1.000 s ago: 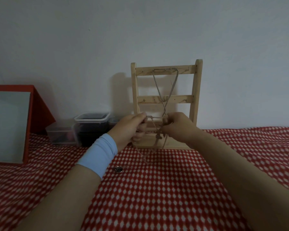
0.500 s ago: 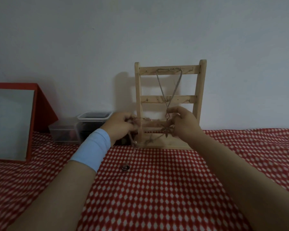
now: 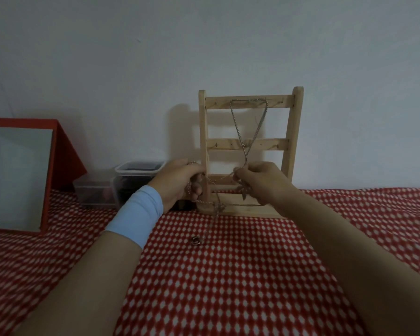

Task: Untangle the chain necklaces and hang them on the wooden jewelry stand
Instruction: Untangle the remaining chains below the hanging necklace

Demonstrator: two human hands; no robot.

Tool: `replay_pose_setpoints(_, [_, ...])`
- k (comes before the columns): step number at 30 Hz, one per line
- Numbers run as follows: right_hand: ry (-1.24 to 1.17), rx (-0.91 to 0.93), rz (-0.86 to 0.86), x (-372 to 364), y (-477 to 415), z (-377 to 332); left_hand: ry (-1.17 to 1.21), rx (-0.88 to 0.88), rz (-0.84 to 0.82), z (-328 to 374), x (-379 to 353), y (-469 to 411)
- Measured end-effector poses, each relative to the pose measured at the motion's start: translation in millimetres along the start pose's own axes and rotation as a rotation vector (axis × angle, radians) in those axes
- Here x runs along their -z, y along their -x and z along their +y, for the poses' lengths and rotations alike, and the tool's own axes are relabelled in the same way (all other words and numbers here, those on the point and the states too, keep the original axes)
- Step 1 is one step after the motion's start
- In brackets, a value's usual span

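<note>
Left hand (image 3: 180,183) and right hand (image 3: 262,179) both pinch the tangled chain (image 3: 205,202); I would pull it apart slowly, so no knot tightens.

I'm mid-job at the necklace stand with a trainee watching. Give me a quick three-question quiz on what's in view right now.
1. True or false: a chain necklace already hangs from the top rail of the wooden stand.
2. What lies on the checked cloth near the left forearm? A) a small round metal piece B) scissors C) a watch
3. The left hand and right hand both grip the tangled chain. Which wears the light blue wristband?

Key: 1 true; 2 A; 3 left.
</note>
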State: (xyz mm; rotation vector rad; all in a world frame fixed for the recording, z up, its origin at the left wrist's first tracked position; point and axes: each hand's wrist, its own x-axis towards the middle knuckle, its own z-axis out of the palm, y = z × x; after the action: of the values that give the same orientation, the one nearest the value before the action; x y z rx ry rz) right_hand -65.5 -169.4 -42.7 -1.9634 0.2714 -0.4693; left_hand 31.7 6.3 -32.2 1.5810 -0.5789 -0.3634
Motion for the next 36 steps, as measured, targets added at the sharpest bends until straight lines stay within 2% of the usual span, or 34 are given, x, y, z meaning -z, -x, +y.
replay_pose_setpoints(6, [0.231, -0.254, -0.345, 24.2, 1.2, -7.6, 0.339, 0.187, -0.278, 3.8, 16.1, 2.7])
replay_pose_setpoints(8, [0.345, -0.336, -0.428, 28.2, 0.2, -5.6, 0.314, 0.197, -0.302, -3.0, 17.5, -1.4])
replay_pose_setpoints(13, [0.708, -0.378, -0.418, 26.3, -7.1, 9.2, -0.066, 0.257, -0.401, -29.6, -0.5, -4.9])
replay_pose_setpoints(16, [0.743, -0.355, -0.452, 28.1, -10.0, 16.6, -0.545, 0.231, -0.392, -32.4, -14.7, -3.3])
replay_pose_setpoints(18, [0.839, -0.211, -0.450, 28.4, -10.7, 18.7, -0.778, 0.137, -0.345, -30.2, -23.9, -0.2])
replay_pose_setpoints(21, [0.933, 0.048, -0.335, 19.9, -8.5, 14.0, -1.025, 0.094, -0.418, -29.0, -32.0, 5.5])
replay_pose_setpoints(23, [0.862, 0.110, -0.356, 10.6, -5.1, 14.3, -1.133, 0.105, -0.454, -31.2, -32.9, 6.0])
replay_pose_setpoints(26, [0.869, 0.135, -0.492, -1.0, -3.1, 24.0, -1.189, 0.120, -0.479, -30.6, -30.0, 4.9])
replay_pose_setpoints(31, [0.882, 0.148, -0.496, -0.8, -6.2, 30.4, -1.307, 0.386, -0.583, -16.0, -10.9, 3.2])
replay_pose_setpoints(36, [0.793, 0.162, -0.516, -5.4, -5.5, 30.1, -1.570, 0.490, -0.547, -6.9, -2.7, 3.5])
